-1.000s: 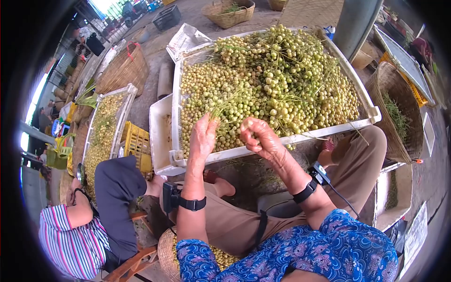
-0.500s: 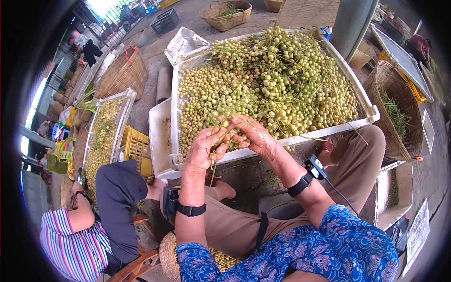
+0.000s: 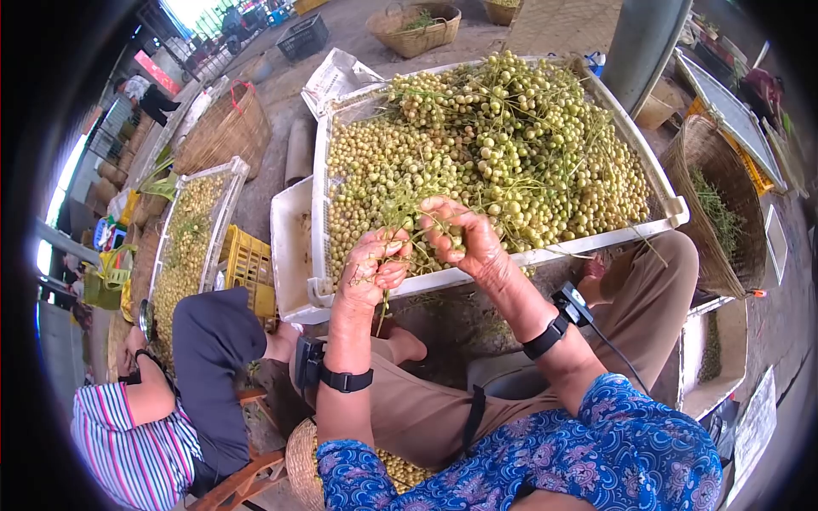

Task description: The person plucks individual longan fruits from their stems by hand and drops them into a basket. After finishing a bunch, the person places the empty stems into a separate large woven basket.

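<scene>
Round green-yellow fruits fill a white-framed tray in front of me, with stemmed bunches heaped at its back and middle. Over the tray's near edge, my left hand is closed around thin green stems, which stick out above and below the fingers. My right hand is beside it, a small gap to the right, with its fingers curled together near the stem tips. What lies between those fingers is too small to make out.
A white box and yellow crate stand left of the tray. Beyond them a person in a striped shirt sits by another fruit tray. Wicker baskets stand at right and back. A grey pillar rises behind.
My hands, close together before, have come apart, with my right hand slightly higher and to the right. My left hand still holds the stems. A distant person at upper left now bends over.
</scene>
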{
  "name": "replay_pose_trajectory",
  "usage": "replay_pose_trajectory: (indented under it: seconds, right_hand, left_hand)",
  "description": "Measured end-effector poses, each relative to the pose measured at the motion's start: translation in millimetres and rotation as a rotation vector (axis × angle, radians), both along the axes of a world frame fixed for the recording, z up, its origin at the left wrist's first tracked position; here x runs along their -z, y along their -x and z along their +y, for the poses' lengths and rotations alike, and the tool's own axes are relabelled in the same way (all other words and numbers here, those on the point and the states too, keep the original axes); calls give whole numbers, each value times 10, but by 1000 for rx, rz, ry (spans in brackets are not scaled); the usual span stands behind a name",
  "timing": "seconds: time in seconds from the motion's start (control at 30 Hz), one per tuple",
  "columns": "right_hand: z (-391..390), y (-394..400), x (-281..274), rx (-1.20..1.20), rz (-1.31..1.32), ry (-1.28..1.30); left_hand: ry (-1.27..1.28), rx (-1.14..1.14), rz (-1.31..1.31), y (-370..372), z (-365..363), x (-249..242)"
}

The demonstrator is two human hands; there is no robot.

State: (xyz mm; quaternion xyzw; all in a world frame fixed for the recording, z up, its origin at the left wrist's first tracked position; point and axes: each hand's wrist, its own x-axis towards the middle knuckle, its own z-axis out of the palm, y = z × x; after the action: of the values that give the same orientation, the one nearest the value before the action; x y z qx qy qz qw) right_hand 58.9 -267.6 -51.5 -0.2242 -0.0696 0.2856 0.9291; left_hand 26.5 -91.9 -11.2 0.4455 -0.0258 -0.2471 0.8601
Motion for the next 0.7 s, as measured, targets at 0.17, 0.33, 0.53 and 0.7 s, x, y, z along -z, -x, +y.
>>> replay_pose_trajectory:
  seconds: [0.17,0.33,0.53,0.7]
  right_hand:
    - [85,13,-83,-3,-128,290]
    - [48,6,-75,-23,-243,400]
    - [46,0,45,-87,-158,366]
    - [1,22,121,71,23,140]
  left_hand:
    - [-120,89,6,-4,-21,32]
    - [-147,27,114,39,-74,49]
    - [-149,69,133,29,-73,66]
    - [-141,37,166,44,-86,33]
